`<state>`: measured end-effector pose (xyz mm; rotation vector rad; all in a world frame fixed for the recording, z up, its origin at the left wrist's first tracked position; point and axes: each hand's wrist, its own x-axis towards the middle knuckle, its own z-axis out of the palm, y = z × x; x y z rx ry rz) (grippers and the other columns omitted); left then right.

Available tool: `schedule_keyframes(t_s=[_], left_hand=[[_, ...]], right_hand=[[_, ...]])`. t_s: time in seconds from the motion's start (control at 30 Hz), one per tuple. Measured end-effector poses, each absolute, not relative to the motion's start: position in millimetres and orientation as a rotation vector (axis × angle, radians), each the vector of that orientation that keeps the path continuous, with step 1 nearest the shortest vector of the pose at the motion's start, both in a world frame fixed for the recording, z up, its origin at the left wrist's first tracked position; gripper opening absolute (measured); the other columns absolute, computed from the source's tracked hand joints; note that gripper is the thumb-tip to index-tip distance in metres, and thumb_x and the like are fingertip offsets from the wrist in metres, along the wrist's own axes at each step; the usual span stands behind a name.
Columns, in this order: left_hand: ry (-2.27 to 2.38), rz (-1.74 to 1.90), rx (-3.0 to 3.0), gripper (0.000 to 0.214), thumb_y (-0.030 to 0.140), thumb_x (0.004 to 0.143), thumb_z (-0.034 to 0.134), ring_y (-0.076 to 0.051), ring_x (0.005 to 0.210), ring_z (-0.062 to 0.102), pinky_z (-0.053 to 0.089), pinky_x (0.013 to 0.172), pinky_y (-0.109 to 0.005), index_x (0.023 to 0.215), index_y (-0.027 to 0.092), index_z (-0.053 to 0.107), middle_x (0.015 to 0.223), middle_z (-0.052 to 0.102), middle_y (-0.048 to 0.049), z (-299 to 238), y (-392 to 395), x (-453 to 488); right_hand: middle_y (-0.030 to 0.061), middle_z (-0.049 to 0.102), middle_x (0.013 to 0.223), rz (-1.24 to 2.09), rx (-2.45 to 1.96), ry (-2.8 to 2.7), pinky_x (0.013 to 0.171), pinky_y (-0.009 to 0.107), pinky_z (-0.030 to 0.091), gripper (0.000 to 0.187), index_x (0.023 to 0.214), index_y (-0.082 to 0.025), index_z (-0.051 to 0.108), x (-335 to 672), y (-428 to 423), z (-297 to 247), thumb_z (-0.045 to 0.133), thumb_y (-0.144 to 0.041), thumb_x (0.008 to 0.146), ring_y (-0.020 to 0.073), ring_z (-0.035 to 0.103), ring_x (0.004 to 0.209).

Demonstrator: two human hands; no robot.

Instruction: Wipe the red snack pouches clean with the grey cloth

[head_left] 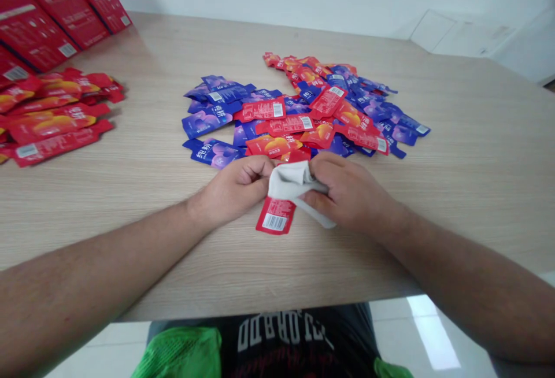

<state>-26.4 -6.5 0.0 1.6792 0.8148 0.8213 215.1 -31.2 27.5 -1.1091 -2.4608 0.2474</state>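
Observation:
My left hand (pixel 234 188) and my right hand (pixel 351 194) meet in front of a loose pile of red and blue-purple sachets (pixel 303 109). Both pinch a crumpled white cloth (pixel 292 184). A red sachet (pixel 275 220) with a barcode on its back pokes out below the cloth, its upper end wrapped and hidden there. The knuckles of my left hand come close to the pile's nearest red sachet (pixel 274 145). My right hand covers part of the cloth.
The pale wood-grain table (pixel 468 152) holds a stack of red sachets (pixel 56 115) at the left. Several red cartons (pixel 56 19) stand along the far left corner. A white wall runs behind the table. Dark shorts and a green cloth (pixel 177 355) show below the near edge.

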Motion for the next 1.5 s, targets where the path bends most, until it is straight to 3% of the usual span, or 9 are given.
schedule_keyframes(t_s=[0.1,0.3,0.53,0.7,0.9,1.07,1.27,1.5], left_hand=[[0.838,0.832,1.642,0.017,0.025,0.089,0.066,-0.011,0.063,0.050,0.042,0.059,-0.022,0.078,0.016,0.059,0.073,0.059,0.0007,-2,-6,-26],[0.902,0.856,1.623,0.017,0.028,0.091,0.062,-0.010,0.056,0.044,0.036,0.053,-0.021,0.079,0.018,0.056,0.065,0.053,0.0038,0,-8,-24],[0.855,0.777,1.585,0.021,0.034,0.096,0.060,-0.008,0.053,0.040,0.034,0.049,-0.020,0.085,0.019,0.050,0.066,0.051,0.0055,2,-9,-23],[0.863,0.797,1.626,0.021,0.034,0.097,0.057,-0.010,0.059,0.044,0.037,0.053,-0.021,0.084,0.019,0.050,0.070,0.052,0.0036,0,-7,-25],[0.881,0.783,1.579,0.020,0.034,0.097,0.058,-0.009,0.056,0.043,0.036,0.051,-0.020,0.086,0.019,0.051,0.069,0.052,0.0048,-1,-7,-25],[0.831,0.813,1.570,0.020,0.033,0.097,0.057,-0.009,0.055,0.041,0.035,0.051,-0.021,0.085,0.019,0.050,0.068,0.050,0.0052,1,-9,-24],[0.851,0.781,1.548,0.022,0.037,0.097,0.059,-0.009,0.058,0.044,0.038,0.054,-0.021,0.087,0.019,0.051,0.071,0.052,0.0045,-4,-6,-26],[0.817,0.812,1.570,0.023,0.037,0.097,0.059,-0.010,0.060,0.046,0.039,0.055,-0.022,0.085,0.019,0.050,0.072,0.054,0.0033,-5,-4,-27]], right_hand=[[0.0058,0.061,0.091,0.170,-1.192,-2.352,0.071,0.033,0.042,0.021,0.088,-0.021,0.051,216,-30,26,0.064,-0.037,0.095,0.0214,0.055,0.082],[0.0046,0.063,0.095,0.306,-0.896,-2.696,0.071,0.032,0.043,0.008,0.090,-0.022,0.057,204,-46,28,0.063,-0.025,0.093,0.0202,0.057,0.083],[0.0066,0.062,0.095,0.173,-1.179,-2.336,0.071,0.033,0.043,0.018,0.095,-0.020,0.054,213,-34,27,0.067,-0.032,0.092,0.0220,0.057,0.084],[0.0036,0.062,0.096,0.342,-0.906,-2.662,0.072,0.031,0.043,0.007,0.092,-0.022,0.057,204,-45,28,0.063,-0.022,0.093,0.0196,0.057,0.084],[0.0071,0.062,0.097,0.188,-1.180,-2.370,0.076,0.034,0.045,0.016,0.093,-0.021,0.054,212,-36,27,0.066,-0.030,0.092,0.0231,0.057,0.088],[0.0045,0.063,0.098,0.339,-0.934,-2.666,0.074,0.032,0.045,0.009,0.092,-0.022,0.057,208,-41,29,0.066,-0.024,0.092,0.0207,0.058,0.086],[0.0073,0.062,0.097,0.179,-1.190,-2.365,0.074,0.034,0.044,0.016,0.093,-0.020,0.054,213,-34,28,0.066,-0.031,0.093,0.0229,0.057,0.086],[0.0052,0.063,0.099,0.305,-0.967,-2.636,0.075,0.033,0.044,0.008,0.094,-0.021,0.058,208,-39,29,0.065,-0.024,0.093,0.0210,0.058,0.088]])
